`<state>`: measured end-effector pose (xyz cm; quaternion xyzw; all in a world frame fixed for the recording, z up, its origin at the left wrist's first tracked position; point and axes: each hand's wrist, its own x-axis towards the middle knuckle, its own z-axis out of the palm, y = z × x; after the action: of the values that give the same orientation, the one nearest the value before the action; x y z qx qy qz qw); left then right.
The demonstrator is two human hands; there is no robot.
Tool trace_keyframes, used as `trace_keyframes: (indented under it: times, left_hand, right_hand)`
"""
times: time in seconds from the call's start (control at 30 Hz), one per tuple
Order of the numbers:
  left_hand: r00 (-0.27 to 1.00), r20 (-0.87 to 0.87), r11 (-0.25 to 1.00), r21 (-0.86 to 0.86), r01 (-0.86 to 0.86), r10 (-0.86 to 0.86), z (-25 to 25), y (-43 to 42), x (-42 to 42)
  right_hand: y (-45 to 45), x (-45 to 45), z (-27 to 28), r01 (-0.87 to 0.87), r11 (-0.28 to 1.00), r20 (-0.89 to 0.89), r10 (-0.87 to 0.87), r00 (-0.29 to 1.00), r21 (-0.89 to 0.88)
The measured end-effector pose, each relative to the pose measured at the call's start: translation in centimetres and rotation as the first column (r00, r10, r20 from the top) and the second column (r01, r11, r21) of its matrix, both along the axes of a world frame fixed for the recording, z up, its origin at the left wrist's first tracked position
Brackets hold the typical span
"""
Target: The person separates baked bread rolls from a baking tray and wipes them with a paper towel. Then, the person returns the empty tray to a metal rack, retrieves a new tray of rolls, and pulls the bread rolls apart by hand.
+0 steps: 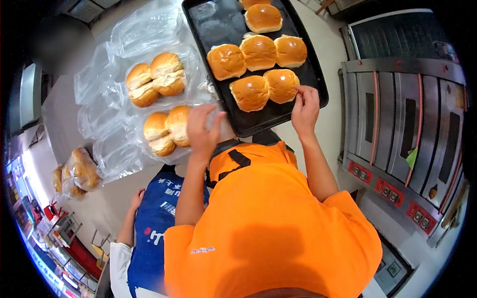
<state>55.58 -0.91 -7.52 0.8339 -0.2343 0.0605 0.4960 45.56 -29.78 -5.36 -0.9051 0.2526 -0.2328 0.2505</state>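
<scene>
My left hand, a little blurred, has its fingers apart and holds nothing. It hovers at the right edge of a bread roll pair lying pale side up on clear plastic packaging. Another roll pair sits farther up on the plastic. On the black baking tray, my right hand pinches the right side of a glossy brown bread roll. That roll adjoins a second roll. Several more rolls stand behind them on the tray.
Bagged rolls lie at the left table corner. A co-worker in a blue apron stands close on my left, one hand by the table edge. A steel deck oven with red control panels is on the right.
</scene>
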Motion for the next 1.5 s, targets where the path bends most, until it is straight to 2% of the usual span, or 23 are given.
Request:
trace_keyframes:
  times: [0.07,0.13,0.23,0.3,0.4,0.47,0.6,0.63,0.67,0.73,0.77,0.8,0.87,0.93,0.97,1.03,1.13,1.2,1.27,1.33,1.4,1.47,1.5]
  left_hand:
    - [0.987,0.062,0.988,0.026,0.15,-0.151,1.0,-5.5,-0.1]
    - [0.951,0.067,0.95,0.107,0.295,-0.302,1.2,-10.5,-0.2]
    - [0.922,0.085,0.894,0.289,0.341,-0.379,1.1,-16.9,-0.3]
    - [0.905,-0.034,0.781,0.492,0.385,-0.424,1.0,-20.0,0.3]
    - [0.895,-0.047,0.743,0.54,0.396,-0.443,-0.4,-22.2,1.1]
    - [0.897,-0.09,0.732,0.546,0.408,-0.433,0.1,-22.4,1.3]
    - [0.918,-0.165,0.777,0.492,0.393,-0.36,3.3,-19.4,1.4]
    - [0.941,-0.185,0.929,0.19,0.317,-0.283,3.8,-18.0,0.7]
    - [0.951,-0.225,0.974,-0.13,0.187,-0.213,4.2,-16.6,0.4]
    - [0.863,-0.443,0.859,-0.511,-0.021,-0.243,5.5,-13.5,0.7]
    - [0.817,-0.464,0.769,-0.637,-0.039,-0.343,4.6,-11.5,1.7]
    - [0.635,-0.761,0.767,-0.486,-0.42,-0.135,7.3,-12.7,1.1]
    - [0.653,-0.667,0.348,-0.745,-0.569,-0.359,2.9,-10.4,0.5]
    - [0.471,-0.353,0.105,-0.874,-0.475,-0.808,3.1,-10.3,0.5]
    - [0.488,-0.347,0.088,-0.874,-0.477,-0.801,2.5,-9.9,0.2]
    - [0.472,-0.206,-0.061,-0.87,-0.49,-0.857,1.4,-9.6,-0.4]
    - [0.464,-0.231,-0.137,-0.762,-0.633,-0.855,1.2,-9.1,-1.5]
    - [0.443,-0.191,-0.154,-0.759,-0.632,-0.876,0.9,-8.2,-1.4]
    - [0.5,-0.32,-0.039,-0.812,-0.583,-0.805,0.9,-7.7,-1.6]
    - [0.492,-0.321,-0.046,-0.801,-0.597,-0.809,2.0,-6.9,-2.0]
    - [0.51,-0.444,-0.032,-0.731,-0.682,-0.737,2.4,-6.1,-3.1]
    - [0.591,-0.363,-0.02,-0.841,-0.541,-0.721,0.0,-3.3,-4.8]
    - [0.637,-0.301,-0.089,-0.859,-0.505,-0.71,-0.1,-2.0,-5.8]
  right_hand:
    - [-2.9,-0.2,-0.9,-0.001,0.999,0.004,0.0,1.0,0.05]
    - [-5.4,-0.2,-2.3,-0.091,0.993,-0.086,0.098,0.991,0.081]
    - [-8.0,-0.3,-3.7,-0.043,0.958,-0.202,0.103,0.974,0.283]
    - [-9.8,0.0,-4.7,-0.04,0.911,-0.212,0.138,0.967,0.411]
    - [-11.7,0.2,-6.0,-0.044,0.888,-0.257,0.18,0.949,0.458]
    - [-12.3,0.6,-6.1,-0.057,0.733,-0.165,0.228,0.96,0.678]
    - [-12.1,1.0,-1.5,-0.185,0.474,0.109,0.185,0.977,0.861]
    - [-12.2,1.2,-0.7,-0.195,0.472,0.116,0.193,0.974,0.86]
    - [-12.2,1.5,-0.1,-0.201,0.491,0.142,0.155,0.978,0.848]
    - [-12.0,2.3,0.5,-0.199,0.521,0.157,0.125,0.98,0.83]
    - [-11.7,2.9,0.7,-0.207,0.503,0.149,0.153,0.977,0.839]
    - [-10.9,3.4,0.9,-0.216,0.479,0.14,0.189,0.972,0.851]
    - [-8.9,4.1,1.3,-0.31,0.399,0.196,0.301,0.933,0.863]
    - [-6.6,4.8,3.0,-0.369,0.363,0.201,0.424,0.883,0.856]
    - [-5.6,5.4,3.4,-0.375,0.362,0.197,0.444,0.874,0.853]
    - [-3.7,6.6,4.2,-0.494,0.453,0.245,0.503,0.829,0.742]
    - [-2.0,9.3,4.5,-0.575,0.555,0.269,0.537,0.799,0.601]
    - [-0.6,10.2,5.6,-0.599,0.549,0.255,0.577,0.776,0.583]
    - [0.5,10.6,6.9,-0.649,0.554,0.235,0.638,0.733,0.52]
    - [1.2,10.5,7.0,-0.667,0.552,0.235,0.654,0.719,0.501]
    - [2.0,10.5,6.6,-0.698,0.535,0.256,0.675,0.692,0.475]
    - [3.2,9.9,5.0,-0.701,0.519,0.26,0.68,0.685,0.489]
    - [3.5,9.8,4.0,-0.714,0.546,0.207,0.712,0.671,0.438]
